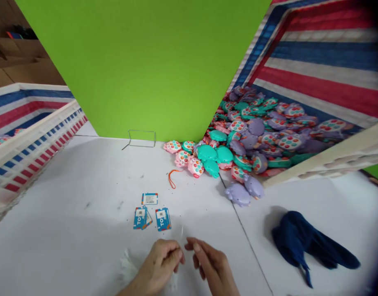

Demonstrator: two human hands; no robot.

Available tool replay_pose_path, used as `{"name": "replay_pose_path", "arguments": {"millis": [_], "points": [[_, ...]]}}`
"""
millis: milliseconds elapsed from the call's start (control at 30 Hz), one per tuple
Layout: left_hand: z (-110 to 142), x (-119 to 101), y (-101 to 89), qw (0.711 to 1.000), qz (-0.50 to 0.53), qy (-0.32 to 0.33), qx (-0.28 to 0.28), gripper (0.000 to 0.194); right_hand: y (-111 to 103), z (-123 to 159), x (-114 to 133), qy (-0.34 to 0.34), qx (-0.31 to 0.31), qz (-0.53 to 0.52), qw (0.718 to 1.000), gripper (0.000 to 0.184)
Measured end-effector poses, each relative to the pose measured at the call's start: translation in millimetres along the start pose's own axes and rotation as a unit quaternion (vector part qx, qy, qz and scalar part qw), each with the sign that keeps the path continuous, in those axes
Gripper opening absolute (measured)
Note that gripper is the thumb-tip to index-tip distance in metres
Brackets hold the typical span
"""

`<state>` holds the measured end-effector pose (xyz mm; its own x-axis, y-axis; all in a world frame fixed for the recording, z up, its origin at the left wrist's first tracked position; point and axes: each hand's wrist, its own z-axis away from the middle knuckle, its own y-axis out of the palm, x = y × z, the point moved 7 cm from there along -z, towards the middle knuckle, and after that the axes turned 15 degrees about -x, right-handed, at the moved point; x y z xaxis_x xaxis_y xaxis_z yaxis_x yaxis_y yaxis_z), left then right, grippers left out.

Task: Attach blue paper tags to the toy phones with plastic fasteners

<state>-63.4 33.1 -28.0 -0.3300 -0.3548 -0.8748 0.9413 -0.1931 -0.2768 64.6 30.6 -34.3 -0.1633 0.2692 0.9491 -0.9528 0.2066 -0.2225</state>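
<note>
Near the bottom middle, my left hand [160, 263] is closed in a pinch, thumb against the curled fingers. What it holds, if anything, is too small to make out. A faint, thin translucent strand [182, 231] shows just above its fingertips. My right hand [211, 263] faces it a short gap away, fingers loosely bent and apart, with nothing visible in them. Partly under my left wrist lies a bundle of white, thread-like strands [127, 265]. Beyond my hands are blue-and-white printed cards [163, 218], a few of them overlapping, and one more card [150, 199] behind.
Pink, teal and purple animal-shaped toys [238, 152] spill from a striped-lined basket [324, 160] on the right. An orange loop cord [171, 179] and a bent wire frame [141, 138] lie farther back. Dark blue cloth [309, 242] rests at right; another basket [38, 152] stands left.
</note>
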Motion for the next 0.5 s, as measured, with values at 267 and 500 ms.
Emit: {"name": "replay_pose_path", "arguments": {"millis": [267, 500], "points": [[2.1, 1.5, 5.6, 1.0, -0.024, -0.001, 0.016, 0.026, 30.7, -16.9, 2.3, 0.045, 0.065, -0.094, 0.992, 0.032], [-1.4, 3.2, 0.4, 0.996, -0.083, 0.033, 0.017, 0.021, 22.9, -16.6, -1.8, 0.086, 0.104, -0.118, 0.984, 0.031]]}}
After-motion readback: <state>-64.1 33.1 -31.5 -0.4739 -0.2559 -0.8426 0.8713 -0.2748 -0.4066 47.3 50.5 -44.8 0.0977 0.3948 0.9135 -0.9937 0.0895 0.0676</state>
